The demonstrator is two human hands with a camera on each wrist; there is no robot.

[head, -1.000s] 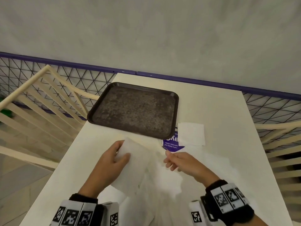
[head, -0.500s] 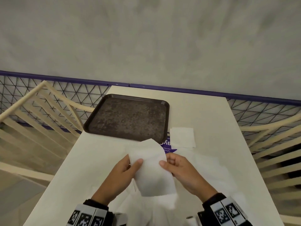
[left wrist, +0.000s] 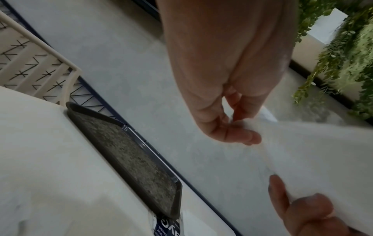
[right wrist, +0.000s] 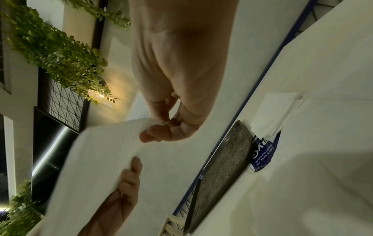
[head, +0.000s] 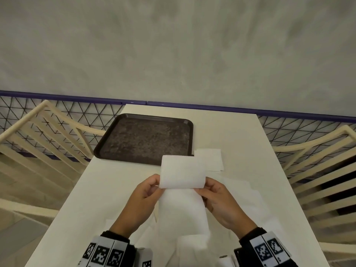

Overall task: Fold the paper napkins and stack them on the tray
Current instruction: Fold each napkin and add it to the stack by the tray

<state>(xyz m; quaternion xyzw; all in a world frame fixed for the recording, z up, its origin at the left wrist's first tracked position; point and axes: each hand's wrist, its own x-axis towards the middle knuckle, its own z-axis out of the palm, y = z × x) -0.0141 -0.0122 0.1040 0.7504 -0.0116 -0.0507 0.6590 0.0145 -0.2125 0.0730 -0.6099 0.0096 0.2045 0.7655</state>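
Since the earlier frames, the paper napkin [head: 182, 173] had been turned from a slanted, one-handed hold into a level one, and both hands had been drawn together at its lower edge. It was held in the air above the bench [head: 240, 135], at about 6 o'clock from the dark tray [head: 107, 146], whose near right corner it overlapped in the head view. Its upper part had been curled forward into a soft roll, while a lower part hung down between the wrists.

The napkin was judged to be very light, limp and easily torn or creased; it was best taken by pinches at opposite side edges, close to the intended fold line, so that the sheet could be kept taut.

The left hand [head: 143, 195] was closed in a pinch on the left edge, thumb against fingertips, as was confirmed in the left wrist view [left wrist: 228, 124]. The right hand [head: 219, 199] was likewise pinched on the right edge, seen close in the right wrist view [right wrist: 171, 126].

A folded napkin [head: 211, 159] lay flat on the bench at about 3 o'clock from the tray's near corner, partly over a blue printed sticker [right wrist: 264, 153]. More loose white sheets [head: 240, 191] were spread on the bench beneath the hands. Nothing had yet been stacked on the tray.
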